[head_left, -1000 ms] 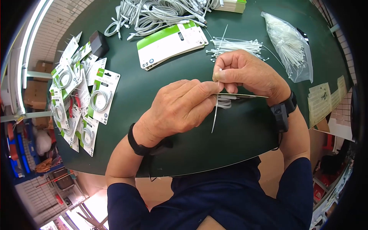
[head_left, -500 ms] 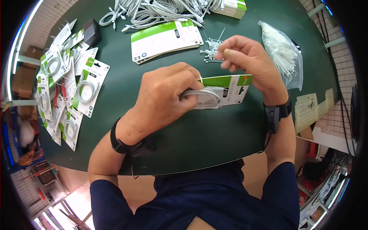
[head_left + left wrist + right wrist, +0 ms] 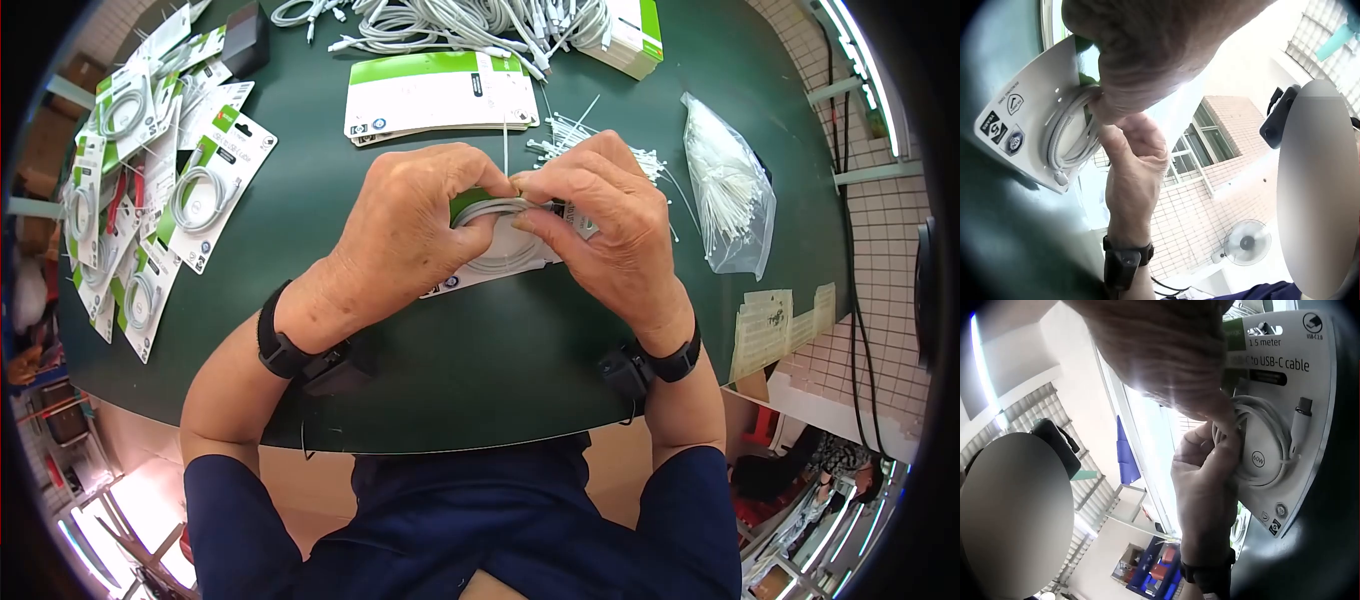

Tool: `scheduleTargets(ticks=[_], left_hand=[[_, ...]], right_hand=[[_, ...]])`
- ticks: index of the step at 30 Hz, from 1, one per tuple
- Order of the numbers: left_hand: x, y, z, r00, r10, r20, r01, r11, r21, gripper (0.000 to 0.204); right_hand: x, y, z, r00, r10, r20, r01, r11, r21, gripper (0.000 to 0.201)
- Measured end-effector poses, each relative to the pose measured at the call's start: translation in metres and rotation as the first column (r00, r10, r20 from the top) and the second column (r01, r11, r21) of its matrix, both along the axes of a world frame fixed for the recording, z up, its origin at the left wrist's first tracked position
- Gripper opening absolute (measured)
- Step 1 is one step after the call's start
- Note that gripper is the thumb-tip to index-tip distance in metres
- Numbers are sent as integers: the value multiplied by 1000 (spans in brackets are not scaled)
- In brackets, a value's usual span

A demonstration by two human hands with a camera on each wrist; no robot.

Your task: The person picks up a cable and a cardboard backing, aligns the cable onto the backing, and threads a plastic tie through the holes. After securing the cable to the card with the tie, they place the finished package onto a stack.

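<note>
Both hands hold a white-and-green card (image 3: 1310,387) labelled as a USB-C cable pack, with a coiled white USB-C cable (image 3: 1299,428) against its front. My left hand (image 3: 400,215) curls round the left side, thumb on the coil and index finger at the card's top edge. From the right, my right hand (image 3: 620,220) pinches the top of the coil between thumb and index finger, its fingertips meeting those of the left. Above the fingers a thin white cable tie (image 3: 505,148) sticks up behind the card; its lower part is hidden by the hands.
Packed cable cards (image 3: 235,150) lie heaped at left with red-handled pliers (image 3: 138,185) and a black box (image 3: 243,40). Beyond the hands are stacked cards (image 3: 420,105), loose cables (image 3: 440,30) and a white-green stack (image 3: 640,45). Loose ties (image 3: 645,160) and a bag of ties (image 3: 735,190) are at right.
The card first stood edge-on between both hands, a tie hanging below. It then turned coil-side up in the left hand while the right let go; now the right hand has come back and pinches the coil.
</note>
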State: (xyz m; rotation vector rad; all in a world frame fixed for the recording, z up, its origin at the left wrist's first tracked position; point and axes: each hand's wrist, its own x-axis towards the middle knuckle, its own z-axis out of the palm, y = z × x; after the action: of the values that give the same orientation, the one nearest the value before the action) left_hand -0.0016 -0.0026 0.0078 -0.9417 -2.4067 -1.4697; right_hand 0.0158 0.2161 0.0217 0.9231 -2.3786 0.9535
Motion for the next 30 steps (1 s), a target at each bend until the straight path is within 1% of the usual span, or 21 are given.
scheduleTargets(ticks=[2, 5, 6, 9, 12, 14, 17, 18, 20, 21, 22, 25, 28, 30], left_hand=[[-1, 0, -2, 1000, -4, 4, 4, 1000, 12, 16], [-2, -1, -5, 1000, -19, 15, 19, 999, 32, 17], [-2, -1, -5, 999, -10, 34, 8, 999, 37, 17], [-3, -1, -5, 997, 6, 76, -9, 999, 35, 16], [-7, -3, -10, 996, -33, -78, 37, 998, 48, 16], [-9, -3, -12, 996, -45, -77, 48, 998, 37, 16], [-11, -4, -10, 996, -51, -76, 54, 998, 33, 15], [-11, -4, -9, 996, -67, -58, 67, 998, 1, 16], [-10, -4, -7, 995, -96, -16, 95, 994, -60, 18], [-9, -3, -8, 995, -94, -13, 93, 994, -53, 18], [-9, 0, -9, 995, -102, -15, 101, 994, -40, 17], [-9, 3, -10, 992, -122, -16, 121, 992, -23, 14], [-9, 4, -11, 987, -129, 97, 122, 990, 72, 15], [-7, 4, -9, 987, -125, 101, 118, 991, 66, 15]], right_hand=[[-1, 1, -3, 1000, -19, -16, 18, 1000, -11, 28], [-3, 5, -8, 997, 6, -79, -4, 1000, 26, 26], [-3, 4, -8, 997, 6, -76, -4, 1000, 23, 26], [-3, 1, -5, 973, 7, -231, 19, 994, 111, 22], [-3, -3, -14, 980, 5, -197, 14, 996, 93, 23], [-5, -2, -14, 982, 5, -190, 12, 996, 88, 23], [-8, 6, -9, 1000, 31, 3, -31, 999, 28, 22], [-8, 6, -7, 999, 33, 0, -33, 999, 34, 22], [-5, 7, 2, 970, -36, 240, 71, 988, -139, 18], [-3, 8, 4, 931, -55, 362, 139, 967, -212, 17], [-3, 7, 6, 930, -56, 364, 139, 968, -207, 17], [0, 0, 7, 957, -12, 291, 40, 995, -88, 11], [-3, 1, 3, 945, 23, 325, 19, 992, -125, 12], [-3, 1, 2, 940, 40, 339, 9, 990, -141, 13]])
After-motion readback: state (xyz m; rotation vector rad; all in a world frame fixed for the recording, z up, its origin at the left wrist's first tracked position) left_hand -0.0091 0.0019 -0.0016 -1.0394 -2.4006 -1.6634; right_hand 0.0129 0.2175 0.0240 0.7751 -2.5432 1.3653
